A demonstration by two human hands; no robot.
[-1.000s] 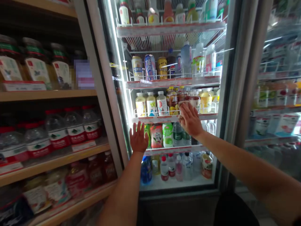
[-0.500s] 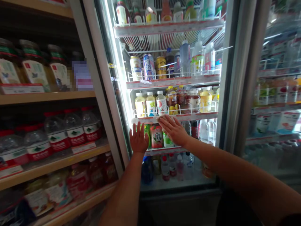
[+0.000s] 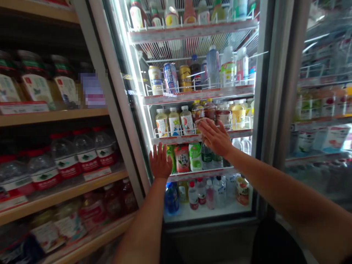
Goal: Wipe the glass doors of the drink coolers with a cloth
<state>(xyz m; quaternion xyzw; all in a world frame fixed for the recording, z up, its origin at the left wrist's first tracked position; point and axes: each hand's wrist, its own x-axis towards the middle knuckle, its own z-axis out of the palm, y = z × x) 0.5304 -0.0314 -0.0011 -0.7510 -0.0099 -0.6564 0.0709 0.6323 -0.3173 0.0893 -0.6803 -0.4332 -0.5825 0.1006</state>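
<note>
A tall glass fridge door (image 3: 236, 216) stands before me, lit from inside along its left edge. Against its lower left part rests my left hand (image 3: 160, 163), palm forward and fingers spread, with nothing in it. Higher and to the right, my right hand (image 3: 214, 136) presses a small pale cloth (image 3: 200, 122) to the glass, its fingers extended close together. Most of the cloth is hidden under the fingers. Behind the glass near this hand are white-capped juice bottles (image 3: 187, 120) and a white-and-green carton (image 3: 195, 157).
On the left, wooden shelves (image 3: 93, 176) hold red-capped water bottles (image 3: 82, 150) and dark bottles with green neck bands (image 3: 35, 79). A metal door frame (image 3: 280, 88) runs upright on the right, beside another glass-fronted fridge with drinks (image 3: 334, 141).
My right hand has moved up and to the right across the glass with the cloth. My left hand stays nearly in place. The view has shifted slightly.
</note>
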